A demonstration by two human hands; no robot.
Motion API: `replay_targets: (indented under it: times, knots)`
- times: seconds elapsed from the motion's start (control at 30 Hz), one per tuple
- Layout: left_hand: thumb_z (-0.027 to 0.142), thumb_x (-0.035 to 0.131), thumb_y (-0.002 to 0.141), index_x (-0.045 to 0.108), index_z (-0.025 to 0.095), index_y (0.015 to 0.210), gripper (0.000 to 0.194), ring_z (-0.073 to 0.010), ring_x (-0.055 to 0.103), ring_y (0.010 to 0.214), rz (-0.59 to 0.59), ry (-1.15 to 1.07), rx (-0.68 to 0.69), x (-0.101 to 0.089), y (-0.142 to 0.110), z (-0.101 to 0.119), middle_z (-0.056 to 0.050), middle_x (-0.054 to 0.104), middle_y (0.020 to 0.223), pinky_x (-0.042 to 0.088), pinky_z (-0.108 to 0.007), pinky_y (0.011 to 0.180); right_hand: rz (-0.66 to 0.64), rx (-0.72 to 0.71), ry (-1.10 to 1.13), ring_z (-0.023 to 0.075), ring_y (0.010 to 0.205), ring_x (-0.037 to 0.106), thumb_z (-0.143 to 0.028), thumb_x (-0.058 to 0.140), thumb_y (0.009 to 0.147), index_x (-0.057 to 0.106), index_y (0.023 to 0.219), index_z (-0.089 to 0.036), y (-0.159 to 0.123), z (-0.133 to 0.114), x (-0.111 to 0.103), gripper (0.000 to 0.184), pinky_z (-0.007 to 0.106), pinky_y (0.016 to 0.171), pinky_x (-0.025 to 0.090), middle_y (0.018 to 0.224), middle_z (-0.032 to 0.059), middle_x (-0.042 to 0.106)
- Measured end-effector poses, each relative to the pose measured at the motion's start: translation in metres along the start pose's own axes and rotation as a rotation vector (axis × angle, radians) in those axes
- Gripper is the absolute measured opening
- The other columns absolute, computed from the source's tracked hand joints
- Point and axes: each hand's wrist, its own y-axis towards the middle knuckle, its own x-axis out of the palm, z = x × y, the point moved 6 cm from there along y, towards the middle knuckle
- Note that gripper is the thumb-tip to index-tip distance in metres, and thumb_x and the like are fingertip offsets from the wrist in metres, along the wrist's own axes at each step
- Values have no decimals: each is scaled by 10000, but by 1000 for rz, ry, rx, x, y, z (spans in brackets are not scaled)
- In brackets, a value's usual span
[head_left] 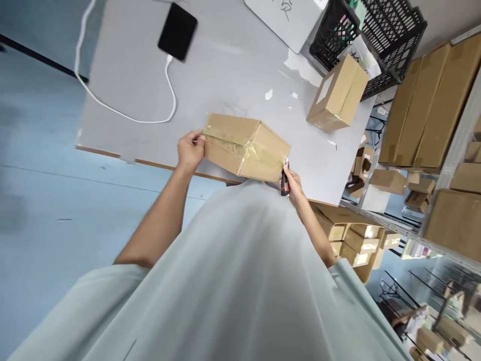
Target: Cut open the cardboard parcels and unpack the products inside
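A taped cardboard box (229,143) lies tilted at the table's near edge, close against my shirt. Clear, yellowish tape runs along its top and down over the end on the right. My left hand (191,151) pinches the box's left end, thumb on top. At the opposite end, my right hand (295,185) is closed around a red and black box cutter (285,183), its tip close to the box's right corner. Whether the blade touches the cardboard I cannot tell.
On the grey table (131,80) lie a black phone-like device (178,32) with a white cable (150,122), paper scraps, and a second cardboard box (338,95). A black plastic crate (394,35) and a white panel (289,20) are at the back. Shelves with cartons (432,110) stand right.
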Motion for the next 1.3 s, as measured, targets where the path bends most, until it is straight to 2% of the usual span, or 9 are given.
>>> replay_targets:
  times: [0.1, 0.2, 0.33, 0.47, 0.67, 0.9, 1.0, 1.1, 1.3]
  knots:
    - [323, 636, 1009, 786, 156, 1275, 347, -214, 740, 1047, -93, 83, 17, 15, -3, -2, -98, 837, 1245, 572, -343, 1020, 4, -92, 79, 185, 816, 743, -752, 881, 771, 773, 1054, -186, -15, -16, 13, 642, 279, 738, 625, 899, 28, 818]
    - [329, 601, 1003, 774, 152, 1303, 389, -265, 766, 1117, -244, 160, 33, 54, -15, 3, -138, 837, 1285, 579, -382, 1051, 92, -172, 36, 225, 941, 747, -703, 892, 764, 785, 1071, -178, -31, -40, -21, 617, 326, 864, 626, 1005, 58, 833]
    - [324, 654, 980, 754, 134, 1353, 430, -345, 768, 1250, -593, 289, 30, 118, -41, 12, -193, 814, 1378, 569, -429, 1107, 278, -239, -203, 204, 861, 643, -713, 848, 757, 729, 928, -191, -40, -68, -83, 562, 303, 785, 546, 878, 24, 733]
    - [411, 849, 854, 693, 73, 1457, 709, -456, 685, 1409, -725, 373, 103, 133, -65, 22, -268, 736, 1497, 533, -537, 1185, 339, -276, -478, 181, 791, 514, -790, 761, 754, 637, 829, -223, -36, -81, -103, 585, 289, 713, 460, 757, -23, 575]
    - [543, 849, 884, 276, 152, 1818, 1163, -444, 389, 1695, -589, 204, 686, 94, -94, 94, -200, 407, 1835, 360, -588, 1392, 329, -323, -591, 173, 786, 465, -790, 669, 885, 609, 853, -237, -36, -75, -82, 557, 266, 716, 438, 770, -34, 526]
    - [368, 811, 892, 315, 251, 1800, 1041, -440, 468, 1648, -605, 234, 737, 87, -94, 120, -147, 488, 1778, 416, -581, 1367, 340, -323, -749, 210, 843, 600, -724, 634, 1012, 738, 992, -193, -43, -81, -81, 542, 293, 814, 532, 859, 19, 690]
    - [333, 799, 881, 376, 268, 1770, 986, -425, 490, 1627, -614, 217, 734, 85, -95, 121, -131, 515, 1753, 427, -581, 1357, 439, -339, -861, 301, 1083, 723, -660, 563, 1087, 753, 1321, -167, -62, -93, -71, 578, 404, 1001, 591, 1206, 158, 811]
    - [312, 803, 856, 421, 274, 1747, 970, -424, 514, 1599, -626, 202, 726, 82, -97, 119, -130, 544, 1721, 432, -588, 1347, 463, -389, -886, 339, 1277, 753, -534, 373, 1183, 538, 1682, -169, -92, -104, -41, 640, 491, 1101, 595, 1473, 227, 755]
    - [319, 812, 844, 451, 254, 1734, 963, -426, 518, 1586, -657, 176, 743, 81, -97, 113, -138, 564, 1697, 424, -583, 1354, 95, -342, -1032, 332, 1243, 823, -415, 351, 1217, 407, 1807, -267, -127, -95, 61, 611, 442, 1036, 647, 1410, 139, 824]
